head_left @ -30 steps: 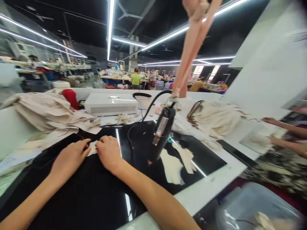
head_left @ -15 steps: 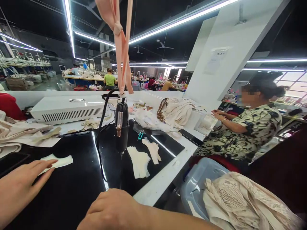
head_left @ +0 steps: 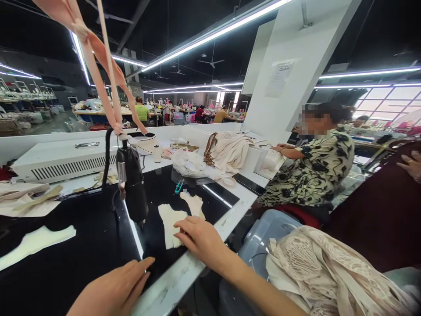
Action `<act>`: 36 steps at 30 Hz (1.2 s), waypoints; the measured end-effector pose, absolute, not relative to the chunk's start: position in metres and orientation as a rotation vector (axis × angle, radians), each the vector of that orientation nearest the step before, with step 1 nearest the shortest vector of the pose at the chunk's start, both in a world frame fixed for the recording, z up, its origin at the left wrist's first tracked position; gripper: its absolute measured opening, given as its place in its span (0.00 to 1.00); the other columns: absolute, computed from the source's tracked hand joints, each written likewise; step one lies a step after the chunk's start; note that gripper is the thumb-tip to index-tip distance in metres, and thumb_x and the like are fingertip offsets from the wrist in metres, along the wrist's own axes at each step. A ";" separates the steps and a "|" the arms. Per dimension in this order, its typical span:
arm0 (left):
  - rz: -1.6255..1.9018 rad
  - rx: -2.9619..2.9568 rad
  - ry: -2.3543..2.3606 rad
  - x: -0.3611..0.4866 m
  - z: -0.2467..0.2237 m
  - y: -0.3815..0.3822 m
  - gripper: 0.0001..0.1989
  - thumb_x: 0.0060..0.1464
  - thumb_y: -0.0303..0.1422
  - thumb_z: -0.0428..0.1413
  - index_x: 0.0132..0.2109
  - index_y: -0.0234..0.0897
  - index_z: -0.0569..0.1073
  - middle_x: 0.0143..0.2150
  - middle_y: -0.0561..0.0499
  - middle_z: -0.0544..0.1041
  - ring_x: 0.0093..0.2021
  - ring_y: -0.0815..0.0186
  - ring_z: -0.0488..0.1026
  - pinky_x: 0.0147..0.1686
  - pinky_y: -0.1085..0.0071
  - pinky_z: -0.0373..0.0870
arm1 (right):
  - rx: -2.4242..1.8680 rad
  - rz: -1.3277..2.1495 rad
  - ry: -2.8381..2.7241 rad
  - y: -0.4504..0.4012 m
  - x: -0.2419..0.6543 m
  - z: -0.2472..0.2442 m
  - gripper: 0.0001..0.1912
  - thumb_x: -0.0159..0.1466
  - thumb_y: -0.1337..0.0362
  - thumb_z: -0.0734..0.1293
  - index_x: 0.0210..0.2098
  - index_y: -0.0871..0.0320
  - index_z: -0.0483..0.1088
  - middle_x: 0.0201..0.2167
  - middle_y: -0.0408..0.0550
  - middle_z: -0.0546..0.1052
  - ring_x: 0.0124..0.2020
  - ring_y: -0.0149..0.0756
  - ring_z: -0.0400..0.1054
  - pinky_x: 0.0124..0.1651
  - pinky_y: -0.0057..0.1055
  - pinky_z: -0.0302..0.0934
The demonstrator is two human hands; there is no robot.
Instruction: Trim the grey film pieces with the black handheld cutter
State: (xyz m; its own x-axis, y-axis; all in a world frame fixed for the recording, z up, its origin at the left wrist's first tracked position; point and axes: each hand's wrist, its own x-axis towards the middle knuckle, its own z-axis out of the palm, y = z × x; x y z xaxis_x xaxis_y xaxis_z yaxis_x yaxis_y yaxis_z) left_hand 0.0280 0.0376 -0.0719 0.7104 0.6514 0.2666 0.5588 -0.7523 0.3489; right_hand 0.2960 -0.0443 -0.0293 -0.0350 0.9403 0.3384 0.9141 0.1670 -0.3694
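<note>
My right hand [head_left: 204, 241] reaches over the table's front edge, its fingertips on a cut cream fabric piece [head_left: 169, 219]. The finger and thumb tips look slightly apart; the hand covers the piece's right side. A smaller cream piece [head_left: 192, 202] lies just behind it. My left hand [head_left: 115, 285] is low in the view near the table edge, fingers stretched out and holding nothing visible. Farther left, another cream piece [head_left: 39, 243] lies flat on the black tabletop [head_left: 88, 232]. A black corded handheld tool [head_left: 131, 184] hangs by pink fabric strips between the hands and the table's back.
Teal thread snips [head_left: 179, 186] lie behind the pieces. A white plastic bag [head_left: 187, 162], draped cream garments [head_left: 230, 151] and a white vented box [head_left: 66, 160] stand at the back. At right are a blue-grey tub [head_left: 250, 241] with lacy garments [head_left: 312, 259] and a seated person [head_left: 319, 162].
My left hand has left the cream piece at far left and moved right. My right hand has reached forward onto the other pieces. The view has turned right.
</note>
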 end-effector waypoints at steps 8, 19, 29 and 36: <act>0.006 2.749 1.093 0.098 -0.029 0.008 0.24 0.70 0.35 0.43 0.67 0.47 0.72 0.44 0.47 0.84 0.40 0.57 0.84 0.35 0.69 0.75 | -1.871 0.043 -2.091 -0.036 0.290 -0.033 0.09 0.74 0.61 0.65 0.43 0.54 0.77 0.41 0.48 0.80 0.44 0.37 0.75 0.38 0.28 0.63; 0.234 3.046 1.040 0.094 -0.070 0.013 0.23 0.71 0.32 0.44 0.65 0.44 0.74 0.37 0.49 0.81 0.27 0.65 0.79 0.22 0.73 0.64 | -1.975 -0.058 -2.158 -0.036 0.290 -0.033 0.09 0.75 0.61 0.64 0.40 0.55 0.75 0.40 0.46 0.80 0.42 0.35 0.75 0.35 0.27 0.62; 0.530 3.187 0.880 0.087 -0.080 0.012 0.20 0.73 0.31 0.44 0.63 0.41 0.75 0.39 0.51 0.80 0.29 0.68 0.79 0.25 0.73 0.69 | -2.030 -0.111 -2.182 -0.034 0.283 -0.035 0.07 0.72 0.71 0.66 0.38 0.57 0.75 0.37 0.49 0.79 0.39 0.38 0.73 0.32 0.30 0.59; 0.626 3.172 0.882 0.095 -0.069 0.002 0.14 0.67 0.30 0.56 0.57 0.37 0.77 0.36 0.53 0.79 0.28 0.66 0.79 0.25 0.71 0.70 | -1.950 0.067 -2.028 -0.038 0.292 -0.041 0.13 0.75 0.66 0.60 0.40 0.56 0.76 0.40 0.49 0.79 0.41 0.38 0.76 0.40 0.31 0.63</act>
State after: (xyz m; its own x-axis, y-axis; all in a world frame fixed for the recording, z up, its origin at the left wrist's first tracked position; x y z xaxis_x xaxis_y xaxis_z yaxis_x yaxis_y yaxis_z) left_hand 0.0952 0.0025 -0.0692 0.7939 0.4539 0.4046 0.5318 -0.8409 -0.1002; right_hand 0.2922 -0.0379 -0.0406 -0.0121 0.9798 0.1994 0.9645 0.0641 -0.2562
